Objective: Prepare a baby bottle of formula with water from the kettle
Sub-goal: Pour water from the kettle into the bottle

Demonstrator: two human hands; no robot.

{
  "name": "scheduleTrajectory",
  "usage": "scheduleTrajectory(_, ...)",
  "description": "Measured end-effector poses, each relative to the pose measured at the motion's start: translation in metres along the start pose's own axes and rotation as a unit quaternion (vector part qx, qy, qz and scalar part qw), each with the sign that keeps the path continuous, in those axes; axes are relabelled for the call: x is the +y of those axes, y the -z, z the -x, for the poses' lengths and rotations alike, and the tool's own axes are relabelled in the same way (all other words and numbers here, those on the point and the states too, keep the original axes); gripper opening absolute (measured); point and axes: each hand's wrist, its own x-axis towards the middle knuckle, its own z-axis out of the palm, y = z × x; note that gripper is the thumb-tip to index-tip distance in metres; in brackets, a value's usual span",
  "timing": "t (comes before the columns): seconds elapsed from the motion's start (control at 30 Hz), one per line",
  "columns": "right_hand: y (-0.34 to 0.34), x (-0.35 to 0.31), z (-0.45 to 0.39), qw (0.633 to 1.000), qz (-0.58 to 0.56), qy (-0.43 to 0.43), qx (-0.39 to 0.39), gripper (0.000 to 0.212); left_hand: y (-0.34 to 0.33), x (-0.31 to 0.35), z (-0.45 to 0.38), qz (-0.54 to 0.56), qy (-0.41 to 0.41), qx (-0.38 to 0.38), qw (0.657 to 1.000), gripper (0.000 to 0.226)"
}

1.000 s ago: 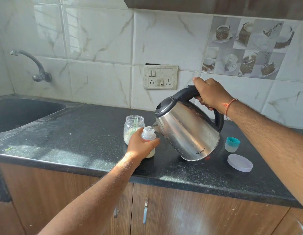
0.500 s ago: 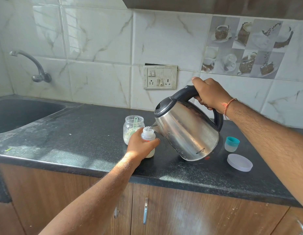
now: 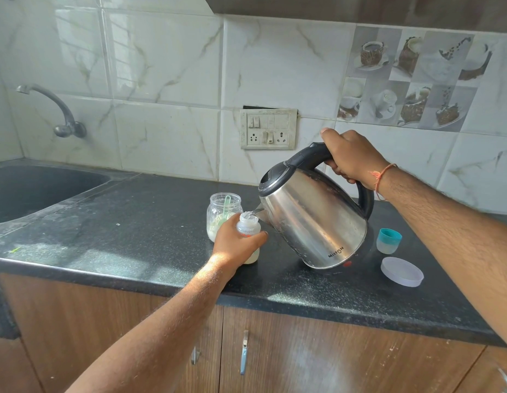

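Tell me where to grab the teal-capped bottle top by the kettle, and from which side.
Grip the bottle top around its teal ring, coming from above or from the right. It stands upright on the counter with open space to its right; the tilted kettle crowds its left, and the white lid lies just in front. The ring looks firmer than the frosted lower part.

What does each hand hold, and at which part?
The right hand holds the kettle by the top of its black handle. The left hand wraps around the body of the baby bottle, below its open neck.
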Motion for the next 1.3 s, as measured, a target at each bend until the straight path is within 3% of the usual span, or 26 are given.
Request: scheduleTrajectory(1.3, -0.0008, -0.0003, 0.0001, 1.0, 0.009, 0.012, 0.004, 0.062, -0.0002, 0.0027, 0.0016, -0.012, 0.001, 0.001, 1.0, 0.023)
